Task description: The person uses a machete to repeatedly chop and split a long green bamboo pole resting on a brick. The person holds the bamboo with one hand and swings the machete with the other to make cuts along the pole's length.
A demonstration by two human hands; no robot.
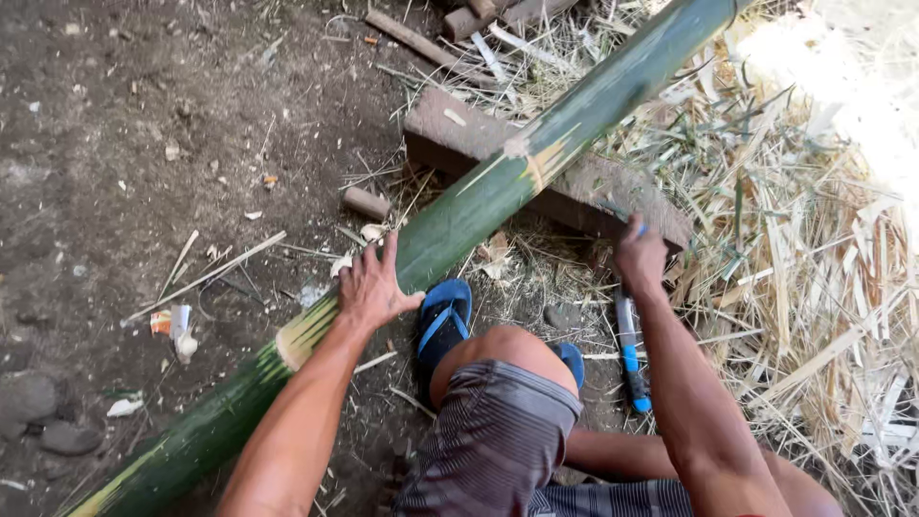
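A long green bamboo pole (459,215) runs diagonally from lower left to upper right and rests across a brown wooden plank (584,187). My left hand (371,285) lies on top of the pole with its fingers spread over the curve, holding it down. My right hand (639,257) is closed around a blue-tipped handle beside the plank. A blue and silver tool (630,354) runs down from under that hand toward the ground. My foot in a blue sandal (442,316) is planted just below the pole.
A thick heap of dry bamboo strips and shavings (804,278) covers the right side. Bare dirt with stones (57,436), sticks and scraps lies to the left. Short wood pieces (459,21) lie at the top.
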